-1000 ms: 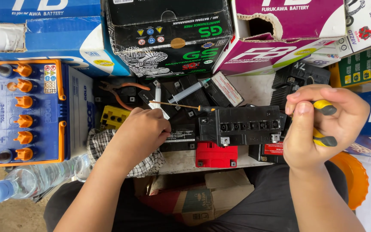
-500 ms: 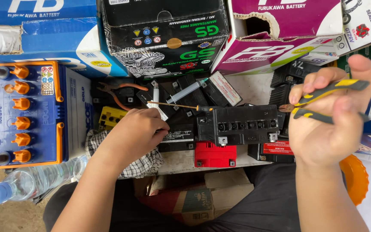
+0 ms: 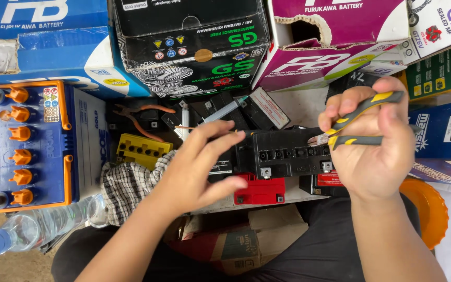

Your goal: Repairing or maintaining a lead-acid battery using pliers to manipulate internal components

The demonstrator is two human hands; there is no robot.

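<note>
A small black battery (image 3: 288, 154) with a row of filler holes sits on the board in front of me. My left hand (image 3: 199, 167) hovers at its left end, fingers spread, the index fingertip touching the battery's top corner and nothing held. My right hand (image 3: 377, 151) grips black-and-yellow pliers (image 3: 364, 122). Their jaws point left and reach the battery's upper right edge. A red battery (image 3: 259, 190) lies just below the black one, beside my left thumb.
A large blue battery with orange caps (image 3: 22, 146) stands at the left, with a water bottle (image 3: 27, 232) below it. A checkered cloth (image 3: 126, 183), a yellow cap strip (image 3: 142, 149), a syringe (image 3: 225, 109) and orange-handled pliers (image 3: 142, 117) lie nearby. Battery boxes (image 3: 194, 47) line the far side.
My left hand has opened its fingers and reached right to the battery's corner. My right hand lifted the pliers and now holds them level, with the jaws at the battery's right edge.
</note>
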